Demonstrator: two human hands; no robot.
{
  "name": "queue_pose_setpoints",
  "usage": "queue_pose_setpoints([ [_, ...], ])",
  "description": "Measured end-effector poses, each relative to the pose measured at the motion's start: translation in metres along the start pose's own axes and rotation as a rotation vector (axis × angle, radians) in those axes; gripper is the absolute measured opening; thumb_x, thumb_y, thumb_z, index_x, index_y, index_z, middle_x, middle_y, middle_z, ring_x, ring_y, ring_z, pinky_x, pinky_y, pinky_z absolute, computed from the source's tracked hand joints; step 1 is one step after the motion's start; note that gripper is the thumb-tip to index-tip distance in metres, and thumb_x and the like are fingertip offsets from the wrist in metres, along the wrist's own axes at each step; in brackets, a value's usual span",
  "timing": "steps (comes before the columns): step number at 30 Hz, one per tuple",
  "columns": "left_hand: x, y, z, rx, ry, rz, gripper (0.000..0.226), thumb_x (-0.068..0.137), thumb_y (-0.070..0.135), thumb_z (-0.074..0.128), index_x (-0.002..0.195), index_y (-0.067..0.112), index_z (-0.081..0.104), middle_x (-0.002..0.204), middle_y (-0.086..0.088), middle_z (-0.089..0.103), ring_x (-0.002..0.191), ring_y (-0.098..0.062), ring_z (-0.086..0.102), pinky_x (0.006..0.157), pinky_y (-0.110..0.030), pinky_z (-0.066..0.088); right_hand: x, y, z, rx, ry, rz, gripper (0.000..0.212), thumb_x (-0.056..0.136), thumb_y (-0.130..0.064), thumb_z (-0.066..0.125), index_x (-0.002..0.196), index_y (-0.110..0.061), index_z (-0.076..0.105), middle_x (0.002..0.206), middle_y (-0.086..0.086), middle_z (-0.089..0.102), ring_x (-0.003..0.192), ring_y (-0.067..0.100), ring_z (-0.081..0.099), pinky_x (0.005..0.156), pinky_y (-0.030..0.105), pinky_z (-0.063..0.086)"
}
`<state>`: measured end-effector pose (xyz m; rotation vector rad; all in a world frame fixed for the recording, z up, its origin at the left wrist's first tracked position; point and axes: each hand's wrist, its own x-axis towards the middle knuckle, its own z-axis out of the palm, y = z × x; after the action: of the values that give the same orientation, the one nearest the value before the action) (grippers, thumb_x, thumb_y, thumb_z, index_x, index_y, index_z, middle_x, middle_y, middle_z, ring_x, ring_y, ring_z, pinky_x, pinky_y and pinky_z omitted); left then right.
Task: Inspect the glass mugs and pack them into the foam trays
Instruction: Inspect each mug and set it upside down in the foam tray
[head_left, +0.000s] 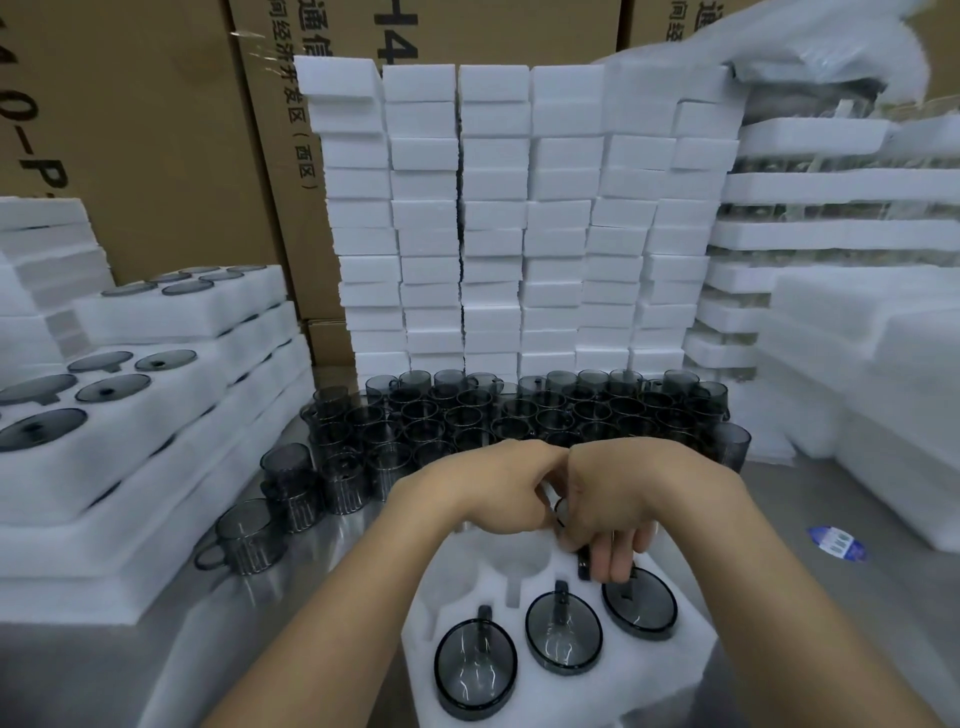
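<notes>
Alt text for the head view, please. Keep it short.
A left hand and right hand meet, fingers curled, on a mostly hidden smoky dark glass mug above a white foam tray whose near row already holds three such mugs. Behind stand a crowd of unpacked mugs, stacked white foam blocks and brown cardboard boxes.

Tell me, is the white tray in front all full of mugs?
No, only three mugs sit in the near row of the foam tray, and pockets behind them are empty.
</notes>
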<state>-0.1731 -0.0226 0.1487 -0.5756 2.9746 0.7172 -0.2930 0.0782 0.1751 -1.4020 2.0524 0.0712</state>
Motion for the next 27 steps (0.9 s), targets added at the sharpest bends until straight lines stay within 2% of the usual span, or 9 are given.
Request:
queue_pose_setpoints([
  [3, -0.004, 0.002, -0.008, -0.008, 0.015, -0.021, 0.036, 0.103, 0.002, 0.054, 0.135, 0.016, 0.061, 0.109, 0.011, 0.062, 0.075, 0.018, 0.06, 0.05, -0.004, 0.043, 0.0, 0.002, -0.004, -0.015, 0.045, -0.02, 0.017, 0.101, -0.023, 0.07, 0.087, -0.013, 0.071, 0.071, -0.003, 0.079, 0.061, 0.008, 0.074, 0.063, 0.023, 0.054],
  [4, -0.005, 0.002, -0.011, -0.021, 0.027, -0.029, 0.037, 0.105, 0.004, 0.053, 0.138, 0.018, 0.062, 0.118, 0.006, 0.065, 0.081, 0.015, 0.063, 0.055, -0.007, 0.048, -0.001, 0.004, -0.006, -0.012, 0.061, -0.029, 0.015, 0.1, -0.022, 0.071, 0.09, -0.011, 0.073, 0.073, -0.003, 0.08, 0.06, 0.007, 0.073, 0.06, 0.022, 0.052],
  [6, -0.01, -0.001, -0.017, -0.041, 0.04, -0.054, 0.037, 0.109, 0.016, 0.055, 0.144, 0.026, 0.061, 0.127, 0.005, 0.067, 0.105, -0.008, 0.069, 0.084, -0.03, 0.061, -0.002, 0.007, -0.01, 0.001, 0.076, -0.037, 0.013, 0.097, -0.018, 0.073, 0.102, -0.006, 0.078, 0.084, 0.002, 0.083, 0.065, 0.009, 0.075, 0.059, 0.021, 0.051],
  [8, -0.018, -0.005, -0.026, -0.061, 0.046, -0.088, 0.036, 0.11, 0.028, 0.058, 0.146, 0.032, 0.06, 0.126, 0.008, 0.071, 0.111, -0.018, 0.07, 0.099, -0.043, 0.058, -0.002, 0.009, -0.01, 0.0, 0.038, -0.038, 0.012, 0.096, -0.016, 0.075, 0.103, -0.007, 0.079, 0.094, 0.005, 0.083, 0.071, 0.01, 0.076, 0.062, 0.02, 0.051],
  [14, -0.061, -0.039, -0.068, -0.133, 0.206, -0.219, 0.027, 0.109, 0.038, 0.061, 0.135, 0.042, 0.066, 0.106, 0.009, 0.079, 0.1, -0.004, 0.073, 0.087, -0.029, 0.054, 0.002, 0.013, -0.01, -0.025, 0.071, -0.077, 0.007, 0.092, -0.016, 0.078, 0.094, -0.009, 0.081, 0.092, 0.004, 0.083, 0.072, 0.008, 0.077, 0.059, 0.019, 0.048],
  [16, -0.078, -0.057, -0.08, -0.176, 0.296, -0.282, 0.025, 0.109, 0.034, 0.06, 0.133, 0.04, 0.066, 0.109, 0.008, 0.079, 0.102, -0.004, 0.073, 0.088, -0.029, 0.053, 0.006, 0.014, -0.01, -0.045, 0.146, -0.121, 0.01, 0.09, -0.021, 0.079, 0.085, -0.014, 0.077, 0.085, 0.003, 0.082, 0.07, 0.008, 0.076, 0.068, 0.025, 0.053],
  [18, -0.093, -0.074, -0.088, -0.194, 0.369, -0.349, 0.022, 0.11, 0.031, 0.06, 0.131, 0.037, 0.067, 0.111, 0.004, 0.078, 0.104, -0.009, 0.074, 0.085, -0.03, 0.052, 0.012, 0.013, -0.007, -0.045, 0.155, -0.153, 0.023, 0.091, -0.03, 0.083, 0.088, -0.008, 0.075, 0.075, 0.001, 0.076, 0.068, 0.012, 0.067, 0.075, 0.029, 0.055],
  [21, -0.11, -0.1, -0.093, -0.177, 0.435, -0.467, 0.02, 0.11, 0.028, 0.06, 0.128, 0.03, 0.068, 0.113, 0.002, 0.074, 0.104, -0.015, 0.071, 0.078, -0.03, 0.049, 0.021, 0.017, -0.003, 0.09, 0.054, -0.161, 0.02, 0.093, -0.023, 0.083, 0.086, -0.009, 0.07, 0.067, -0.003, 0.067, 0.065, 0.012, 0.062, 0.069, 0.025, 0.056],
  [27, -0.127, -0.134, -0.092, -0.152, 0.376, -0.723, 0.034, 0.102, 0.027, 0.074, 0.134, 0.028, 0.063, 0.14, -0.008, 0.062, 0.119, -0.026, 0.059, 0.093, -0.033, 0.042, 0.022, 0.027, -0.007, 0.118, 0.0, -0.221, 0.021, 0.093, -0.018, 0.082, 0.077, -0.017, 0.068, 0.068, -0.003, 0.069, 0.063, 0.009, 0.062, 0.063, 0.021, 0.052],
])
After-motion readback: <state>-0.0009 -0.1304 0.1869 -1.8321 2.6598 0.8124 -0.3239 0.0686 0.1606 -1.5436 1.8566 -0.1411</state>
